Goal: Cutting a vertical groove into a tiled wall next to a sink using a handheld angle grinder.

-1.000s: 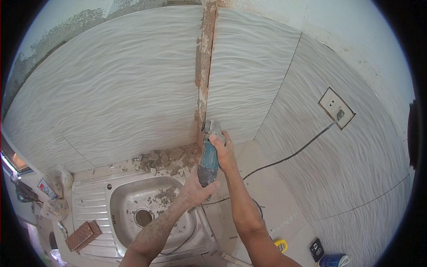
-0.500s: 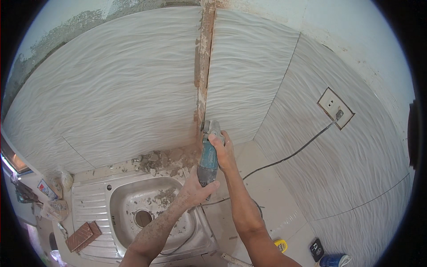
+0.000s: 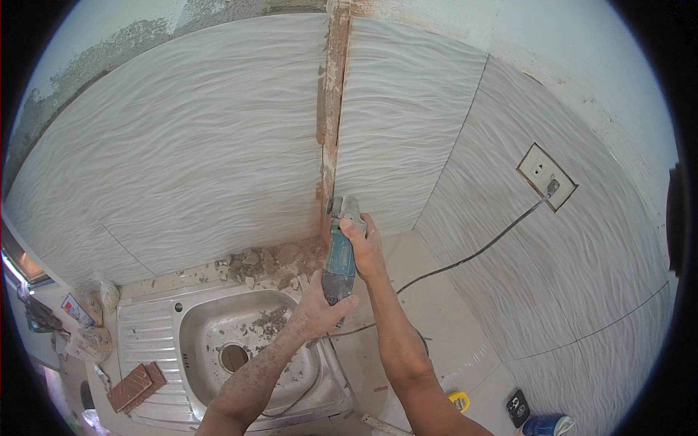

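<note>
A teal and dark grey angle grinder (image 3: 341, 254) is held upright in both my hands. My left hand (image 3: 320, 309) wraps round its dark rear body. Higher up, my right hand (image 3: 366, 243) grips it just below the grey head, thumb over the front. The grinder's disc side faces the lower end of a rough vertical groove (image 3: 333, 94), where bare brown wall shows between wavy white tiles (image 3: 218, 138). Whether the disc touches the tile edge I cannot tell. A dark power cord (image 3: 476, 253) runs to a wall socket (image 3: 547, 176) on the right.
Broken rubble (image 3: 258, 263) lies along the ledge behind a steel sink (image 3: 190, 312), with debris in its basin. Reddish-brown tile pieces (image 3: 136, 386) rest on the drainboard. At lower right are a yellow tape measure (image 3: 459, 401), a black box-like item (image 3: 517, 408) and a blue container (image 3: 545, 424).
</note>
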`<state>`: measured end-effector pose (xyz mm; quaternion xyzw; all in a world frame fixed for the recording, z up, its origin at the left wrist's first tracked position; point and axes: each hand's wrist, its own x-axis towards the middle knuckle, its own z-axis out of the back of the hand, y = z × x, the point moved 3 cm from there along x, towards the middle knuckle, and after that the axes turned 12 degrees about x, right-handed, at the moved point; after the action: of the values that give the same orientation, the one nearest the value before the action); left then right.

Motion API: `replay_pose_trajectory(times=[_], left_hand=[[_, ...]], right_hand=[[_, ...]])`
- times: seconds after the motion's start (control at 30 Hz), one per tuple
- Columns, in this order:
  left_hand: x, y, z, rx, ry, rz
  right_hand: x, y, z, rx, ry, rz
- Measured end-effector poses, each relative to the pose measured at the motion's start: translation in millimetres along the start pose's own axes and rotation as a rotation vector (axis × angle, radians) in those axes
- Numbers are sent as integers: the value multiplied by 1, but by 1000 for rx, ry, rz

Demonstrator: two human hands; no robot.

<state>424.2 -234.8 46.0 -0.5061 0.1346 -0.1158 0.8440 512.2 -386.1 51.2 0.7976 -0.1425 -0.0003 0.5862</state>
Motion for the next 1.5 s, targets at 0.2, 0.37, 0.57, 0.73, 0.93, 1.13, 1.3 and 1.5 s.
replay_pose_trajectory(times=[0.2,0.37,0.57,0.73,0.93,1.13,1.3,1.5], left_hand=[[-1,-6,2,5,-6,20],[-1,-5,3,-13,6,-3],[1,-4,2,19,-1,-8],[0,-6,4,5,24,9],[-1,-9,4,-19,44,16],[-2,-10,5,-15,29,6],[-2,-12,5,-23,31,-4],[0,-9,5,-23,31,-5]], right_hand=[[7,-9,6,-12,46,5],[5,-5,3,-22,45,-4],[4,-4,3,-3,22,-6],[0,3,-1,18,14,-19],[2,1,-1,36,22,-12],[2,4,-2,40,23,4],[2,5,-1,18,10,5],[7,2,0,-1,30,22]])
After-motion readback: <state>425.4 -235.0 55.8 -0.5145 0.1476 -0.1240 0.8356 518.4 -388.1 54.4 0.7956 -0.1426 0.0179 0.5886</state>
